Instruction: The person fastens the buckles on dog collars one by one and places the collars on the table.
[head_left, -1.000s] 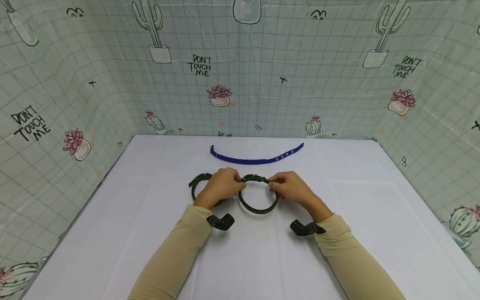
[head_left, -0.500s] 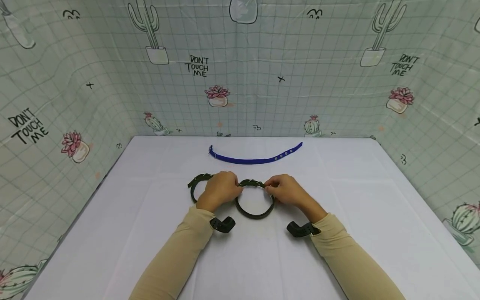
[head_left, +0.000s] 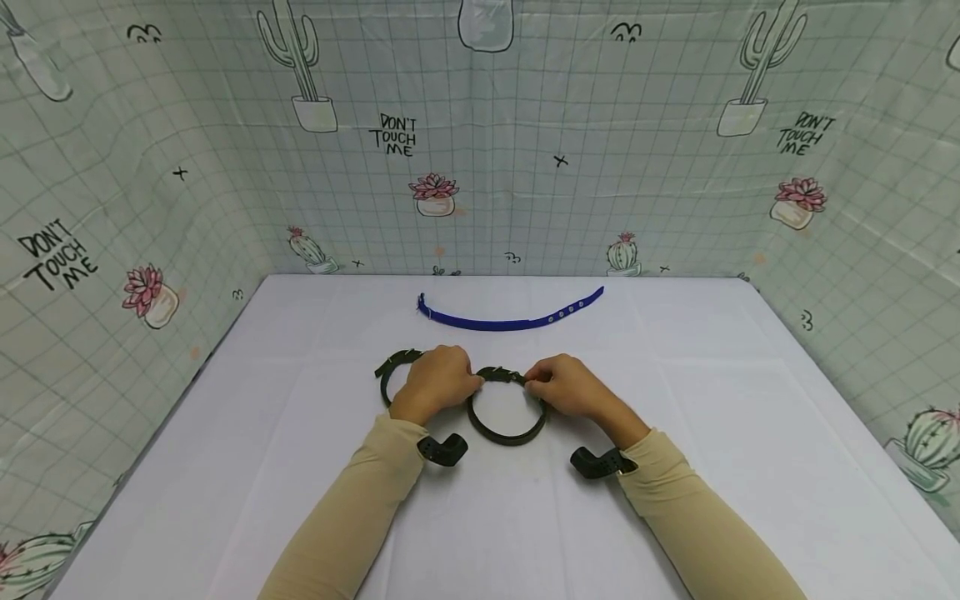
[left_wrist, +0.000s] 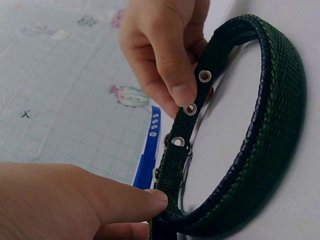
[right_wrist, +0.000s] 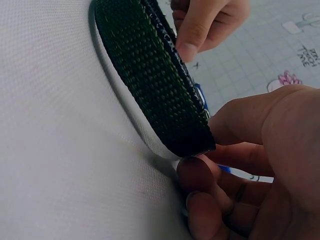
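A dark green woven collar (head_left: 507, 439), closed into a ring, rests on the table between my hands. My left hand (head_left: 435, 383) pinches it at the left of its buckle part, thumb on top in the left wrist view. My right hand (head_left: 566, 387) pinches the strap on the other side. In the left wrist view, metal eyelets line the collar's strap (left_wrist: 191, 109) by the right thumb, and the metal buckle parts lie between the hands, partly hidden. A second green collar (head_left: 393, 361), also looped, lies partly under my left hand and forearm.
A blue collar (head_left: 487, 325) with eyelets lies stretched out in a shallow curve behind the hands. The white table (head_left: 525, 533) is backed by a hanging cloth (head_left: 510, 192) with a grid and cactus print. Black wrist devices (head_left: 442, 450) sit on both wrists.
Both hands and the held collar have shifted slightly toward me and a little left. The hands keep their pinch on it. The blue collar and the second green collar have stayed put.
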